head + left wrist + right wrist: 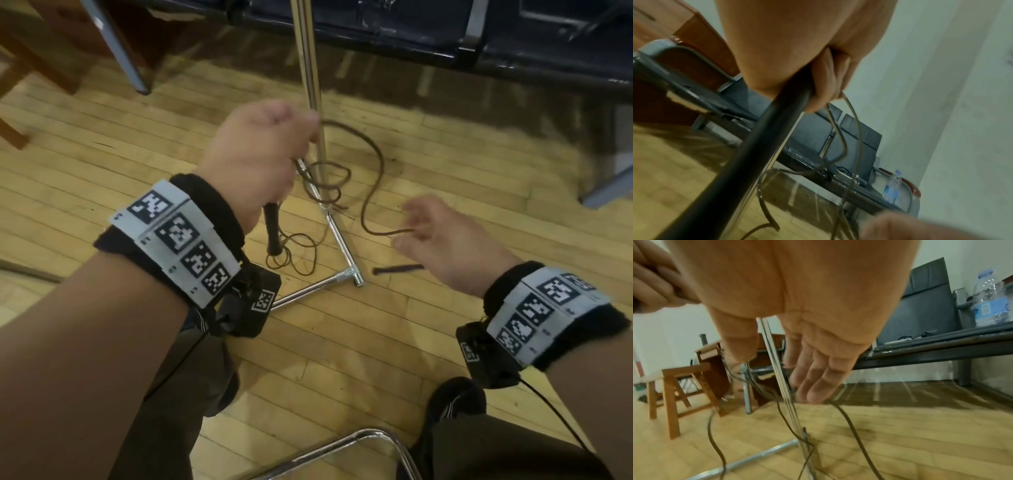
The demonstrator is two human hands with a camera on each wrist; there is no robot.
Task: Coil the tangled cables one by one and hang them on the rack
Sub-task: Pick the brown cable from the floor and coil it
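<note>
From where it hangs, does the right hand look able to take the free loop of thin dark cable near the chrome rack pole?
Probably yes. The right hand is open, its fingers already at the thin dark cable, with nothing between them; the chrome rack pole stands beyond the loop.

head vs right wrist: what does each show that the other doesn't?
Head only: both wristbands, the left hand gripping a black handle plus cable, and a loose dark stick on the floor. Right wrist only: a water bottle on the bench and a wooden stool. Both: the chrome rack pole, the brown cable, and the right hand, fingers relaxed at the cable.
</note>
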